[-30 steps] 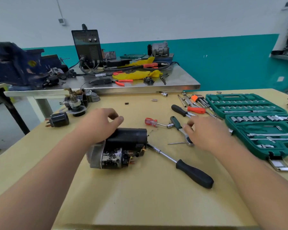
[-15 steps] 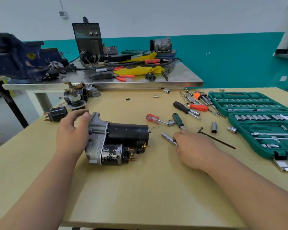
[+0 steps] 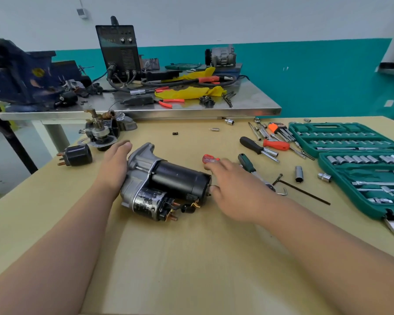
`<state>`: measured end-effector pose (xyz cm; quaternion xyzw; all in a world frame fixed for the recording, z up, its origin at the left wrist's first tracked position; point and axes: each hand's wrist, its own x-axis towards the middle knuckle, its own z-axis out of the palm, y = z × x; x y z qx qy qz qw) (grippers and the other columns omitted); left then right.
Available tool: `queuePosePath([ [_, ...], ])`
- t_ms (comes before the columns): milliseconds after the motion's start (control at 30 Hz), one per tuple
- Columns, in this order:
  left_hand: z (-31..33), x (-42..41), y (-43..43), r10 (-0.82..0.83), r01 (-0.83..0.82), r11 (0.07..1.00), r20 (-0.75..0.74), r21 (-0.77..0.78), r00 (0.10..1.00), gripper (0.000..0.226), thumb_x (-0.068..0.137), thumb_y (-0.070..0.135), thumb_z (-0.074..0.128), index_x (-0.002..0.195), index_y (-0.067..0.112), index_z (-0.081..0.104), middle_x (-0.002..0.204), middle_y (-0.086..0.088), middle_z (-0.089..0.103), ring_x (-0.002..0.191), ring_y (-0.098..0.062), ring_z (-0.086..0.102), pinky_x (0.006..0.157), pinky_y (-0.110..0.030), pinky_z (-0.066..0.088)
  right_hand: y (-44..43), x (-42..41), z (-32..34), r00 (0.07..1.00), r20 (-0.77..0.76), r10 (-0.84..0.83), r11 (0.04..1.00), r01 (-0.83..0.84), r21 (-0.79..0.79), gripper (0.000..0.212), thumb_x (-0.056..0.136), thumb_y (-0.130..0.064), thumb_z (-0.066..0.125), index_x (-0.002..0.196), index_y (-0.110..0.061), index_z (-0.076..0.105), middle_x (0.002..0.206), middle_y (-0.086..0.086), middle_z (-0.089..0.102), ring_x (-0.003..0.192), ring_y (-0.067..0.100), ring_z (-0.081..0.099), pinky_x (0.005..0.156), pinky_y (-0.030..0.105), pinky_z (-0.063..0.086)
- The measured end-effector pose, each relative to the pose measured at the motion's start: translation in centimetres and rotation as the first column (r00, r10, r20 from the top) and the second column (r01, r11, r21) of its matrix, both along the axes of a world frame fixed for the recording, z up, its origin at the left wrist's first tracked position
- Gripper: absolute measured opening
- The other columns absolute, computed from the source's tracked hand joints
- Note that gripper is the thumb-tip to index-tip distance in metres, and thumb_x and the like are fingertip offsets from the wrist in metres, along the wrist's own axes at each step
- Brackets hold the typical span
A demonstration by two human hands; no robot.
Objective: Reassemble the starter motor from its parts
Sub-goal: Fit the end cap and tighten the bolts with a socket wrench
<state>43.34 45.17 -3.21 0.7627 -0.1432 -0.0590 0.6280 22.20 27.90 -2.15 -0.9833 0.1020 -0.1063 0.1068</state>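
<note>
Tan workbench (image 3: 191, 258) here, with the starter motor (image 3: 168, 185) lying on its side dead centre of frame. Person's left hand (image 3: 115, 164) is flat against its silver nose end, fingers straight; right hand (image 3: 234, 189) sits at the black rear end, fingers loose, gripping nothing.

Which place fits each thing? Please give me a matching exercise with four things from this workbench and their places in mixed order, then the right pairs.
Things:
1. black and grey metal starter motor
2. small black cylindrical part with copper pins
3. open green plastic socket case
4. crumpled yellow cloth

Places:
A. on the steel table behind
B. between the left hand and the right hand
C. right side of the wooden table
D. near the wooden table's left edge

Pairs: 1-B, 2-D, 3-C, 4-A
</note>
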Motion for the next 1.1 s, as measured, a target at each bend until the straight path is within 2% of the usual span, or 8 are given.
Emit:
queuePosePath([
  [167, -1.4, 0.7, -0.5, 0.1, -0.107, 0.994, -0.167, -0.032, 0.981, 0.052, 0.078, 0.057, 0.045, 0.112, 0.02, 0.06, 0.121, -0.012, 0.063, 0.113, -0.033, 0.059, 0.102, -0.053, 0.041, 0.8, 0.6, -1.2, 0.991, 0.096, 0.094, 0.968, -0.113, 0.225, 0.056, 0.092, -0.019, 0.046, 0.143, -0.029, 0.025, 0.144, -0.009, 0.027, 0.128, 0.013, 0.033, 0.099, 0.024, 0.031],
  [267, -0.6, -0.1, 0.7, 0.16, -0.169, 0.985, 0.202, 0.032, 0.966, 0.044, 0.087, 0.049, 0.049, 0.128, 0.033, 0.052, 0.129, 0.003, 0.056, 0.114, -0.014, 0.053, 0.099, -0.039, 0.04, 0.2, -0.1, -1.7, 0.989, 0.123, 0.079, 0.965, -0.107, 0.239, 0.059, 0.092, -0.026, 0.049, 0.144, -0.032, 0.021, 0.145, -0.015, 0.021, 0.131, 0.009, 0.028, 0.096, 0.021, 0.026],
  [367, 0.9, -3.8, 1.2, -0.092, 0.0, 0.986, 0.549, 0.165, 0.831, 0.037, 0.085, 0.048, 0.052, 0.122, 0.049, 0.05, 0.116, 0.03, 0.051, 0.107, 0.016, 0.044, 0.09, -0.028, 0.037, 0.2, -0.6, -1.7, 0.989, 0.13, 0.065, 0.982, -0.087, 0.168, 0.061, 0.09, -0.039, 0.054, 0.142, -0.034, 0.022, 0.142, -0.018, 0.018, 0.132, 0.009, 0.025, 0.095, 0.022, 0.026],
  [467, 1.1, -6.9, -0.3, -0.402, 0.032, 0.861, 0.641, 0.508, 0.654, 0.048, 0.076, 0.062, 0.043, 0.118, 0.045, 0.057, 0.123, 0.029, 0.05, 0.123, -0.002, 0.041, 0.104, -0.043, 0.033, 1.2, -0.7, -1.6, 0.96, 0.232, 0.154, 0.988, -0.154, -0.018, 0.058, 0.087, -0.029, 0.061, 0.139, -0.025, 0.037, 0.144, -0.001, 0.029, 0.131, 0.02, 0.03, 0.105, 0.033, 0.032],
  [633, 4.3, -6.7, -2.4, -0.775, -0.07, 0.389, 0.368, 0.919, 0.514, 0.077, 0.057, 0.082, 0.042, 0.125, 0.047, 0.049, 0.124, 0.028, 0.05, 0.126, -0.002, 0.037, 0.117, -0.047, -0.004, 1.7, -0.6, -1.6, 0.954, 0.27, 0.132, 0.97, -0.18, 0.163, 0.064, 0.083, -0.015, 0.053, 0.142, -0.021, 0.031, 0.143, -0.004, 0.027, 0.132, 0.014, 0.023, 0.11, 0.026, 0.024],
  [800, 6.1, -6.3, -6.6, -0.786, 0.161, 0.101, -0.02, 0.982, 0.617, 0.089, 0.046, 0.073, 0.069, 0.127, 0.053, 0.041, 0.112, 0.028, 0.054, 0.108, -0.009, 0.051, 0.082, -0.028, 0.038, -0.2, -1.1, -0.7, 0.983, 0.184, 0.011, 0.961, -0.062, 0.271, 0.059, 0.088, -0.015, 0.05, 0.144, -0.026, 0.031, 0.148, -0.006, 0.029, 0.135, 0.012, 0.024, 0.104, 0.023, 0.024],
  [967, 6.2, -6.4, -7.4, -0.774, 0.116, 0.026, -0.054, 0.993, 0.631, 0.068, 0.048, 0.073, 0.071, 0.103, 0.037, 0.055, 0.091, 0.016, 0.058, 0.085, -0.008, 0.054, 0.066, -0.029, 0.041, -0.9, -2.1, -0.8, 0.989, 0.147, 0.004, 0.944, -0.052, 0.326, 0.053, 0.09, -0.018, 0.049, 0.14, -0.028, 0.037, 0.143, -0.009, 0.04, 0.13, 0.009, 0.035, 0.1, 0.024, 0.03],
  [1100, 6.6, -6.2, -6.0, -0.722, 0.066, 0.193, 0.096, 0.979, 0.686, 0.06, 0.057, 0.078, 0.062, 0.097, 0.034, 0.052, 0.088, 0.014, 0.057, 0.078, -0.004, 0.053, 0.06, -0.025, 0.041, -2.2, -2.3, -0.8, 0.987, 0.133, -0.092, 0.911, 0.029, 0.411, 0.048, 0.091, -0.017, 0.05, 0.136, -0.032, 0.043, 0.129, -0.015, 0.052, 0.112, 0.004, 0.05, 0.096, 0.027, 0.044],
])
